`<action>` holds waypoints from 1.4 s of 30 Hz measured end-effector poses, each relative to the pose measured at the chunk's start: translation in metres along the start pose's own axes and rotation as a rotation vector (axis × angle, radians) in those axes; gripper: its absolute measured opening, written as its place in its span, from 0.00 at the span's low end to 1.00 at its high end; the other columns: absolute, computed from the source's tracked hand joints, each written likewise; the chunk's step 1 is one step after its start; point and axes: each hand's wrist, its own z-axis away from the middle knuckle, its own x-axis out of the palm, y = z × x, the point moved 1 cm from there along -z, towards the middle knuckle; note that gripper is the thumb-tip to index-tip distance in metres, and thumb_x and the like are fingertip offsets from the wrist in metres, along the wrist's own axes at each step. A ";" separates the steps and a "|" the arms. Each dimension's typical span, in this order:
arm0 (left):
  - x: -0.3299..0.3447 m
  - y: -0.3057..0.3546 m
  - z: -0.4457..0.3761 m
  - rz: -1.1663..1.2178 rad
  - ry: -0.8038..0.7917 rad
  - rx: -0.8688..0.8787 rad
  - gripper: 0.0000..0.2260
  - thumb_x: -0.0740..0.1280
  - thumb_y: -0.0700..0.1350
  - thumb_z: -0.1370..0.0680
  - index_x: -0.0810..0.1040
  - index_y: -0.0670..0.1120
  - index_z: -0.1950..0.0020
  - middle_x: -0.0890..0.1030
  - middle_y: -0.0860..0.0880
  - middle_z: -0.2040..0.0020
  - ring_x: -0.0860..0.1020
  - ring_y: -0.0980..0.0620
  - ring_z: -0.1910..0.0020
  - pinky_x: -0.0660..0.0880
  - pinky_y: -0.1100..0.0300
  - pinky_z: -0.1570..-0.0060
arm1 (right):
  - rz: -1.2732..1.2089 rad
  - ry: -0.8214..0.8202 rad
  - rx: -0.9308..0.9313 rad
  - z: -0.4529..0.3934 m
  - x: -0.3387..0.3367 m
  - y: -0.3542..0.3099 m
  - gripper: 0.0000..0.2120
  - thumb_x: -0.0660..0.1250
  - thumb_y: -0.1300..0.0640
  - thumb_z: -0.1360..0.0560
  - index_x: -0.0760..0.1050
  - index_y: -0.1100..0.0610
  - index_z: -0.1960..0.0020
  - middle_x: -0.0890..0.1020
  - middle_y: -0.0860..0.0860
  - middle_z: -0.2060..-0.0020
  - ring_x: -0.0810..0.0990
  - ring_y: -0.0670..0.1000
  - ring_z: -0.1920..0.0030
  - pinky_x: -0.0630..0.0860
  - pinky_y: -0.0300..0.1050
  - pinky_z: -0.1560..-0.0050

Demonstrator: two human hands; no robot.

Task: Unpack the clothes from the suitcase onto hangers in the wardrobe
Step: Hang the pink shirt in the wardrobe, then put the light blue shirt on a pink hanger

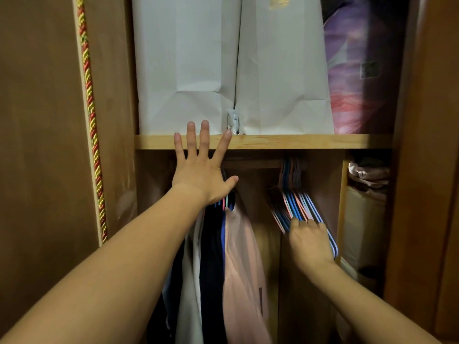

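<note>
I look into an open wardrobe. My left hand (202, 167) is raised with straight, spread fingers in front of the wooden shelf edge (298, 141) and holds nothing. Below it hang several clothes on hangers: a pink garment (244, 264), a dark one (211, 256) and a white one (190, 281). On the rail to the right hangs a bunch of empty pink, blue and white hangers (295, 204). My right hand (309, 240) has its fingers curled over the lower ends of these hangers. The suitcase is out of view.
Two large white paper bags (188, 65) and a purple patterned bundle (360, 70) stand on the shelf above. A side compartment at the right holds folded fabric (367, 175). A red-and-yellow cord (90, 100) runs down the left door edge.
</note>
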 end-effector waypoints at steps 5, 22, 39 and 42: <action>0.000 0.000 0.001 0.019 0.013 0.007 0.46 0.51 0.73 0.24 0.19 0.56 0.27 0.23 0.38 0.25 0.23 0.33 0.27 0.30 0.31 0.28 | -0.188 0.007 0.066 -0.014 -0.017 -0.011 0.11 0.58 0.64 0.21 0.71 0.59 0.40 0.84 0.55 0.50 0.84 0.58 0.50 0.77 0.50 0.54; 0.048 0.146 0.100 0.828 0.235 -0.131 0.40 0.63 0.41 0.31 0.58 0.48 0.19 0.53 0.36 0.20 0.54 0.35 0.21 0.53 0.43 0.22 | -0.418 0.243 0.069 0.239 0.065 0.035 0.20 0.78 0.62 0.35 0.79 0.60 0.44 0.80 0.52 0.66 0.80 0.54 0.67 0.76 0.46 0.69; 0.151 0.450 0.677 0.633 -1.344 0.898 0.38 0.68 0.47 0.22 0.50 0.58 0.17 0.52 0.46 0.18 0.56 0.41 0.21 0.56 0.49 0.23 | -1.017 -0.515 1.393 0.835 0.049 0.187 0.10 0.61 0.54 0.17 0.78 0.43 0.51 0.79 0.57 0.74 0.78 0.51 0.76 0.75 0.41 0.71; 0.154 0.483 0.718 0.549 -1.332 0.978 0.30 0.62 0.55 0.20 0.59 0.54 0.19 0.64 0.45 0.22 0.62 0.42 0.23 0.58 0.48 0.26 | -1.153 -0.531 1.516 0.881 0.072 0.204 0.09 0.62 0.51 0.18 0.79 0.52 0.50 0.79 0.60 0.72 0.80 0.59 0.73 0.77 0.46 0.70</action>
